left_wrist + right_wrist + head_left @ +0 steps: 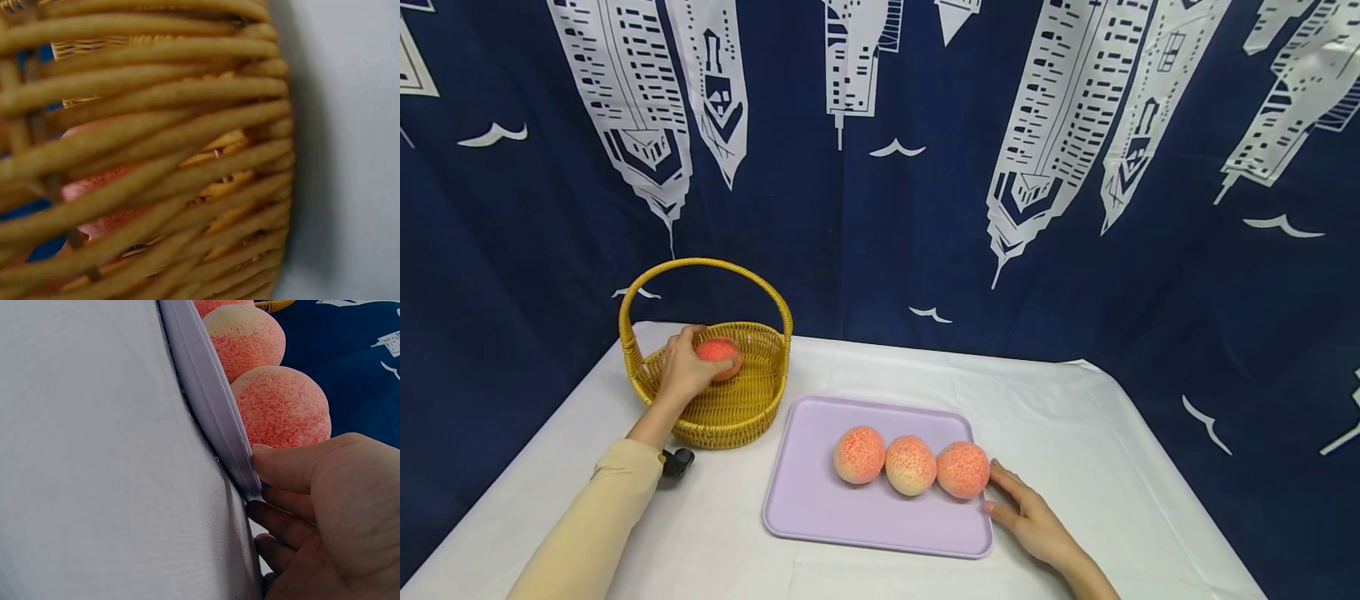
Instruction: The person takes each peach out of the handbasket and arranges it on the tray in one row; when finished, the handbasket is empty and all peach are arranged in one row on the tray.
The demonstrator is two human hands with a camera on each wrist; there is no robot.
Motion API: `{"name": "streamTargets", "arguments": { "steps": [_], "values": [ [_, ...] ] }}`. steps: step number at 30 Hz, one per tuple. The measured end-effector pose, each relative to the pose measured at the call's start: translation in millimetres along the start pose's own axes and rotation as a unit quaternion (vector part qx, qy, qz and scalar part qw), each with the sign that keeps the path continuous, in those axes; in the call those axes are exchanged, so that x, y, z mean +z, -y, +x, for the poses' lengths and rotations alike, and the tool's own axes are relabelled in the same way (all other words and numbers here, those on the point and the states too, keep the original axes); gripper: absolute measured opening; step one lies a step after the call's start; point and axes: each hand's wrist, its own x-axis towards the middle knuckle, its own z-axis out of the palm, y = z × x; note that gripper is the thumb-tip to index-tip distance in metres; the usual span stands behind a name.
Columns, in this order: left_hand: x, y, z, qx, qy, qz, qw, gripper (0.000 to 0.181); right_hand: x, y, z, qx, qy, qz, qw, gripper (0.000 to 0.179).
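Observation:
In the head view, my left hand (685, 367) reaches into a yellow wicker basket (730, 433) with a tall arched handle and grips a reddish peach (721, 357). Through the weave in the left wrist view, part of that peach (103, 194) shows pink. My right hand (1033, 521) lies at the right edge of a lilac tray (850, 525), its fingers relaxed and fingertips beside the rightmost peach (963, 470). Its thumb (281, 465) lies against the tray rim in the right wrist view. Left of that peach sit a paler peach (911, 465) and another peach (859, 455), in a row.
A white cloth (1075, 417) covers the table. Behind its far edge hangs a dark blue curtain (880, 233) printed with white buildings. A small black device (677, 462) is by the left wrist, near the basket's front.

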Motion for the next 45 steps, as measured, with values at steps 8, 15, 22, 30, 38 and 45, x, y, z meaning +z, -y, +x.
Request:
{"name": "streamTargets", "arguments": {
  "steps": [8, 15, 22, 30, 38, 45],
  "values": [
    [5.1, 5.9, 9.2, -0.005, 0.024, 0.035, 0.9991, 0.084, -1.9, 2.3, 1.4, 0.002, 0.0, -0.013, 0.9999, 0.06],
    [7.5, 6.7, 9.2, -0.009, 0.031, 0.038, 0.9988, 0.083, -2.5, 2.3, 0.1, 0.001, 0.001, -0.014, 0.9999, 0.061],
    [5.6, 4.1, 5.7, 0.006, 0.01, 0.042, 0.9991, 0.079, -2.4, 2.5, -0.3, -0.002, -0.002, -0.015, 0.9999, 0.061],
    [1.6, 1.0, -2.8, 0.027, 0.005, 0.049, 0.9984, 0.078, -2.3, 3.4, -1.0, 0.0, 0.006, -0.008, 1.0, 0.061],
    [-5.2, -9.2, -17.7, 0.051, 0.0, 0.027, 0.9983, 0.077, -3.3, 2.8, -0.8, 0.001, 0.005, -0.008, 1.0, 0.061],
    [-10.9, -29.5, -40.9, 0.092, 0.011, 0.007, 0.9957, 0.075, -4.2, 1.6, -0.3, -0.002, 0.003, -0.013, 0.9999, 0.061]
  ]
}}
